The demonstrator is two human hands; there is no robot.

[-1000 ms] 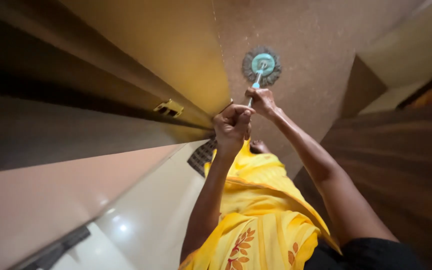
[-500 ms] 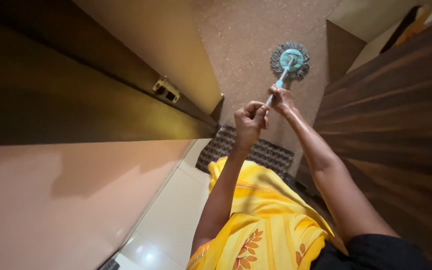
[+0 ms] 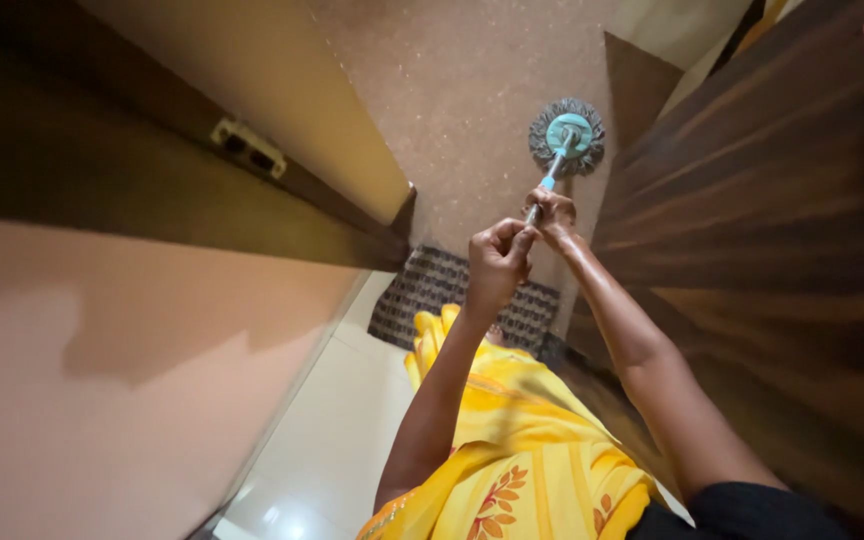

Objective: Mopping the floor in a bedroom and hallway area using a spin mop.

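Mop (image 3: 566, 136) head now rests on the speckled floor (image 3: 462, 90) closer to the dark wooden door (image 3: 752, 220) than a second ago — both fists, left hand (image 3: 497, 262) and right hand (image 3: 552, 212), stay clamped on its handle.

two hands, the left hand (image 3: 497, 262) and the right hand (image 3: 553, 213), hold one mop (image 3: 566, 137). the mop has one round grey head and one thin blue stick. there is one dark checked mat (image 3: 432, 285) on the floor, and one metal latch plate (image 3: 248, 148) on the door frame.
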